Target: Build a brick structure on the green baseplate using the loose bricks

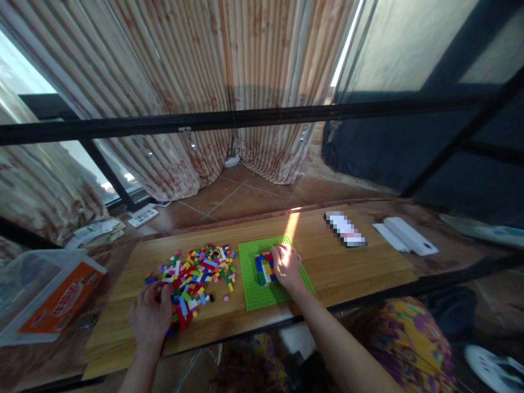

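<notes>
A green studded baseplate (254,297) lies on the wooden board, and a small rectangular wall of coloured toy bricks (261,268) stands on it. My right hand (287,265) is over the right side of this wall, its fingers bent down and closed at the bricks. Whatever is between those fingertips is hidden. To the left spreads a loose pile of small toy bricks (200,273) in many colours. My left hand (150,314) rests at the pile's left edge, fingers curled among the bricks; I cannot make out whether it grips one.
The wooden board (347,278) carries a phone-like blurred object (346,228) at the back right. A white object (405,236) lies right of it. A clear plastic box (53,295) with an orange label stands at the left. A dark rail (262,117) crosses before the curtains.
</notes>
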`<control>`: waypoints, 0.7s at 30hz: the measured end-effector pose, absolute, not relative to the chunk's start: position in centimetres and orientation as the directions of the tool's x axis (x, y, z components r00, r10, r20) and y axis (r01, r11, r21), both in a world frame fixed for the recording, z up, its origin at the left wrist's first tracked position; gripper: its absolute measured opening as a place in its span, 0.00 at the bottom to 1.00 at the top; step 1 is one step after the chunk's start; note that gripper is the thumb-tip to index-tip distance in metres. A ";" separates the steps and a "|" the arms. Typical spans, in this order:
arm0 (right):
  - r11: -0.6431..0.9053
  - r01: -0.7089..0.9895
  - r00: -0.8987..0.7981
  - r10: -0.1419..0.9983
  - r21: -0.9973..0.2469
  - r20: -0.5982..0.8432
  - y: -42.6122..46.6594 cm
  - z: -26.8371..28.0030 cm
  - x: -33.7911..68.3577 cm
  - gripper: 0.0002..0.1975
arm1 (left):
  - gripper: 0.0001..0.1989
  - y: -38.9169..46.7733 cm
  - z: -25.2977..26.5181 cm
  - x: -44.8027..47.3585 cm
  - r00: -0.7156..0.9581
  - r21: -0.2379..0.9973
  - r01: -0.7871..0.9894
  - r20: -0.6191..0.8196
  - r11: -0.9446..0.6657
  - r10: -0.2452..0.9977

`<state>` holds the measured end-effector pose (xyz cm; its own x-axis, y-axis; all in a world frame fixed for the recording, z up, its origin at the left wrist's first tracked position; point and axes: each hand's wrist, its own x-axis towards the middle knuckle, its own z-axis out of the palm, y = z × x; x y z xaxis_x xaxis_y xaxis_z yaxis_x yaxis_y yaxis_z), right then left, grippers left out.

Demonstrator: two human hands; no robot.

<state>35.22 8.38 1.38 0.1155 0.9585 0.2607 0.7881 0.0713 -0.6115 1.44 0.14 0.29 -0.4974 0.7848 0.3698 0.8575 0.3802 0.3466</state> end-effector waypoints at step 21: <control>0.089 0.751 0.154 0.940 -0.654 0.304 8.2 1.1 34.7 0.16 | 0.28 0.4 0.4 1.0 -0.521 0.321 0.845 0.320 0.427 0.791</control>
<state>34.73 8.20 1.14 0.1536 0.9401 0.3044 0.7509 0.0892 -0.6544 1.00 0.40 0.37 -0.5214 0.7909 0.3202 0.8452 0.4270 0.3215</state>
